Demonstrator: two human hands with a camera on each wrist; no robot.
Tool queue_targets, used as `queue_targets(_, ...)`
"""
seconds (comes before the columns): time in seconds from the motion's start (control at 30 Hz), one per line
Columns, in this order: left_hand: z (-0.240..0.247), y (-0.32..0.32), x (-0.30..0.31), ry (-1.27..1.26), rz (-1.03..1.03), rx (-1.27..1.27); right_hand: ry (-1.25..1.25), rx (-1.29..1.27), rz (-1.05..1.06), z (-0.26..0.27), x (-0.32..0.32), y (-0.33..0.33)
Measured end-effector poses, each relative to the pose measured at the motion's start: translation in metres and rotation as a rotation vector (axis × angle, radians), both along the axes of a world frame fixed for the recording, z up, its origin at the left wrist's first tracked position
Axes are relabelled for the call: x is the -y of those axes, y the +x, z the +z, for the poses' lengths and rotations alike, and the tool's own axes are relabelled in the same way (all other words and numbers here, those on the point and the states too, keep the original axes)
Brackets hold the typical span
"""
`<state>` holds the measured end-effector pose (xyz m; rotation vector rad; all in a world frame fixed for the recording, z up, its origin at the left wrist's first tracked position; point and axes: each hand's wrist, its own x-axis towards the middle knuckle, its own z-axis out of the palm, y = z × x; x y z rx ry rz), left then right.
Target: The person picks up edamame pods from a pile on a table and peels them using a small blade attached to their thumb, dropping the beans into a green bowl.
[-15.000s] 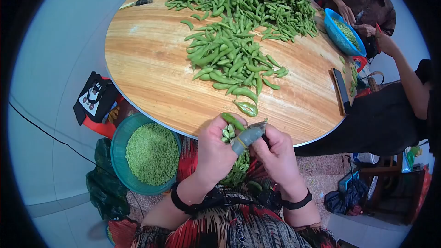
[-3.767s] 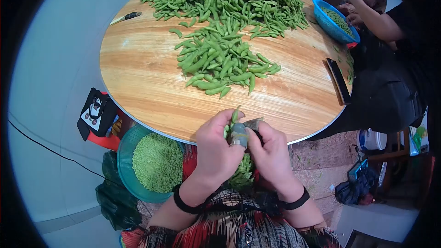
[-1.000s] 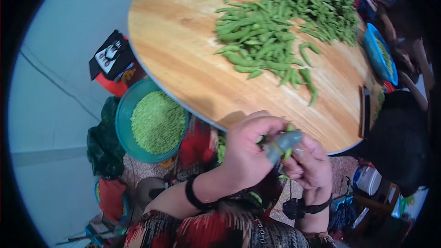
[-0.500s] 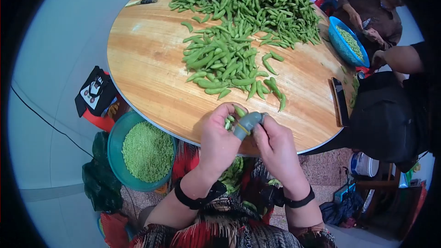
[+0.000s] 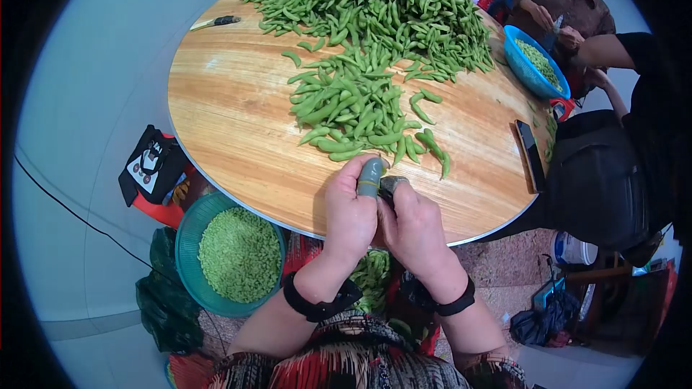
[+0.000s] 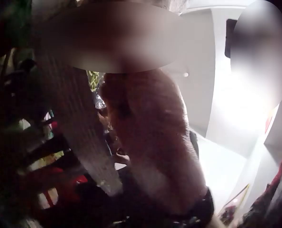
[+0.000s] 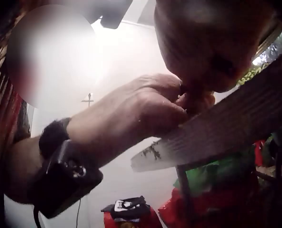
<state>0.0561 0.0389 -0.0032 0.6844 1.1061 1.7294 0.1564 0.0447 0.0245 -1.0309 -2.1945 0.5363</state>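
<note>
In the head view my left hand [image 5: 349, 212] and right hand [image 5: 418, 234] meet over the table's near edge. A grey finger cot [image 5: 370, 177] with a yellow band covers the left thumb. Dark grey covering [image 5: 393, 184] shows on a right finger. Between the fingertips a bit of green soybean pod [image 5: 384, 171] peeks out, mostly hidden; both hands pinch around it. Just beyond lies a small heap of soybean pods [image 5: 353, 108], joined to a larger pile [image 5: 396, 18]. The left wrist view shows the left hand [image 6: 150, 133] dimly, beside the table edge [image 6: 79, 133].
A teal basin [image 5: 189, 245] of shelled beans stands below the table [image 5: 223, 115] at left. More pods [image 5: 371, 281] lie in the lap. On the table are a phone [image 5: 530, 157] and a brush-like tool [image 5: 216, 22]. Other people sit at right near a blue basket [image 5: 513, 47].
Several loose pods now lie right of the near heap, and the split pod seen earlier at its tip is gone. The hands have drawn together, the left thumb turning upright over the pod.
</note>
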Motion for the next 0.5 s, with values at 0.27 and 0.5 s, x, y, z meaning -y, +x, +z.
queue_targets(0.27, 0.018, -0.021, 0.022, -0.143, -0.152, 0.490, -0.033, -0.171, -0.079, -0.001, 0.004, -0.006)
queue_targets(0.5, -0.007, -0.021, 0.045, 0.010, -0.099, 0.191, -0.907, -0.799, 0.007, 0.001, 0.024, -0.013)
